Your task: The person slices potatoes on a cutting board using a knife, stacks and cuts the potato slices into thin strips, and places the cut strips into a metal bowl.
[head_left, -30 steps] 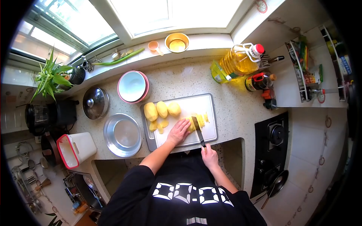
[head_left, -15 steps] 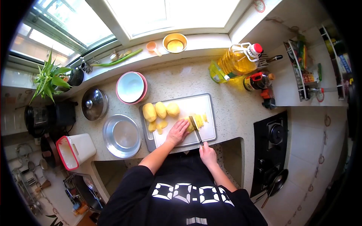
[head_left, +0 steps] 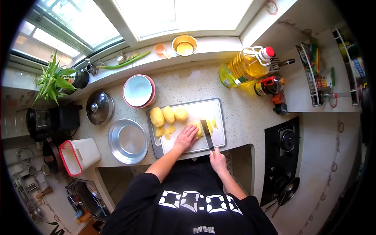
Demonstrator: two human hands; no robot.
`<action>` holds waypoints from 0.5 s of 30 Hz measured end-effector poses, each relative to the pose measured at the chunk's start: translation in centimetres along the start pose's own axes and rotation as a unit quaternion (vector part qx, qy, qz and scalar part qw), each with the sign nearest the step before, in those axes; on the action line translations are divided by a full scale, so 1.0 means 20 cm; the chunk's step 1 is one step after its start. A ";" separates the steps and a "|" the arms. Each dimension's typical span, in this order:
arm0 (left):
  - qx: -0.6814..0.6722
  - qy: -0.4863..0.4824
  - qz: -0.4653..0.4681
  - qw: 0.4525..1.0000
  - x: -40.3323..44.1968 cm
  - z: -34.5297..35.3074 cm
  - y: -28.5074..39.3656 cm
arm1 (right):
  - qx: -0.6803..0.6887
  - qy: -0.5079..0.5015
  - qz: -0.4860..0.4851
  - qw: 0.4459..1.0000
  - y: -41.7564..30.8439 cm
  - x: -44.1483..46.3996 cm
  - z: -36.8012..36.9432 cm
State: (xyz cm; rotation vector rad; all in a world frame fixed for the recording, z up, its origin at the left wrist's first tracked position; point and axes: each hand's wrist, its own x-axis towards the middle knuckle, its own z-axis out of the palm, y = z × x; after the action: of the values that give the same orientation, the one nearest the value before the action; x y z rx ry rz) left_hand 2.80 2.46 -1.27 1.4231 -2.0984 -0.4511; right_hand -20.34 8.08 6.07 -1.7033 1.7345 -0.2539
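Note:
My right hand (head_left: pixel 217 160) is closed around the handle of a kitchen knife (head_left: pixel 206 132), whose blade points away from me over the cutting board (head_left: pixel 188 105). Close to the left of the blade, my left hand (head_left: pixel 186 138) holds down a partly cut potato (head_left: pixel 199 132), mostly covered by the fingers. Thin potato strips (head_left: pixel 212 125) lie to the right of the blade. Three whole peeled potatoes (head_left: pixel 169 114) sit along the board's far left side, with smaller potato pieces (head_left: pixel 167 131) in front of them.
Left of the board are a metal basin (head_left: pixel 113 139), stacked bowls (head_left: pixel 139 90) and a pot lid (head_left: pixel 102 111). An oil jug (head_left: pixel 244 66) and a dark sauce bottle (head_left: pixel 268 86) stand at the back right. A gas stove (head_left: pixel 280 156) is to the right.
The knife has shifted slightly right, away from the left fingers, and its blade now shows more of its broad face. My left hand stays on the potato. The whole view has shifted slightly.

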 end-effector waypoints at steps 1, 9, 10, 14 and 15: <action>-0.003 0.003 0.000 1.000 0.00 0.00 0.00 | 0.008 0.004 -0.006 1.000 0.00 0.00 -0.01; 0.001 0.004 0.001 1.000 0.00 0.01 0.00 | 0.012 -0.012 -0.013 1.000 -0.05 -0.05 -0.04; 0.002 0.004 0.001 1.000 0.00 0.01 0.00 | 0.013 -0.012 -0.014 1.000 -0.06 -0.05 -0.05; 0.003 0.003 0.001 1.000 0.00 0.01 0.00 | 0.023 -0.005 -0.021 1.000 -0.05 -0.06 -0.04; 0.003 0.004 0.002 1.000 0.00 0.01 0.00 | 0.023 -0.003 -0.023 0.999 -0.05 -0.06 -0.03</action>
State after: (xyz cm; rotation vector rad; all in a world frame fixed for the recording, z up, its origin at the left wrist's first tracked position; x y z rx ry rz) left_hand 2.74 2.52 -1.45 1.4219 -2.0976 -0.4371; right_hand -20.03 8.82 7.52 -1.7104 1.6740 -0.3075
